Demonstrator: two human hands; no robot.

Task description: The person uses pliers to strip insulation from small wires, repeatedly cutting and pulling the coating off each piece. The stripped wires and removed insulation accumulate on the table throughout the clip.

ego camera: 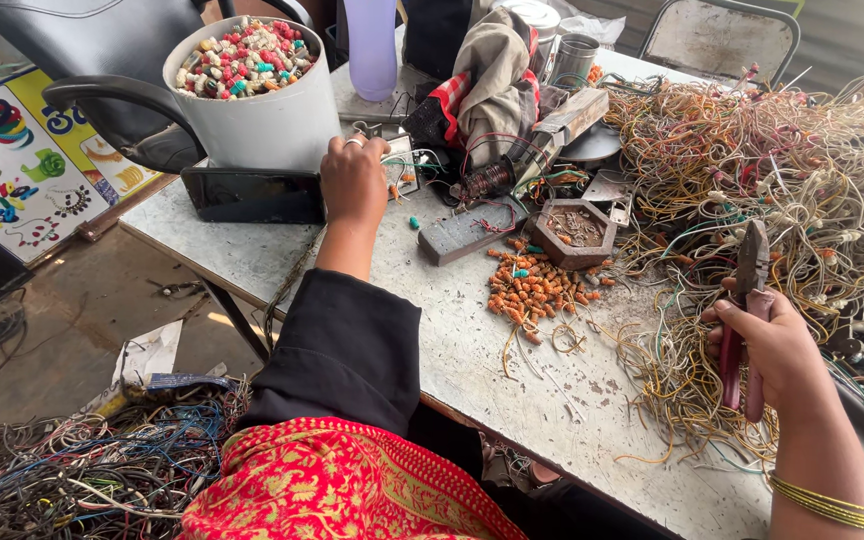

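Red-handled pliers (745, 300) upright in the right hand (774, 345), fingers wrapped tight round both handles, dark nose pointing up over the edge of a large tangle of yellow, white and green wires (772, 170) at the right of the grey table (432, 330). Thin gold bangles (832, 503) on that wrist. Left hand (354, 180) stretched far across to the table's back left, knuckles up, a ring on one finger, fingertips curled down among small wire ends and hidden from view; cannot tell whether anything is pinched there. Just beside that hand, a white bucket (262, 125) heaped with red, white and teal connector caps, and in front of the bucket a dark phone (252, 195) lying flat. Between the two hands, a loose pile of small orange caps (537, 290) on the tabletop, touching a hexagonal wooden tray (574, 232) with a grey block (467, 232) alongside. Farther back, a bundled cloth (497, 85) and two metal cups (574, 55). Down on the floor at the left, another heap of dark cables (82, 465).
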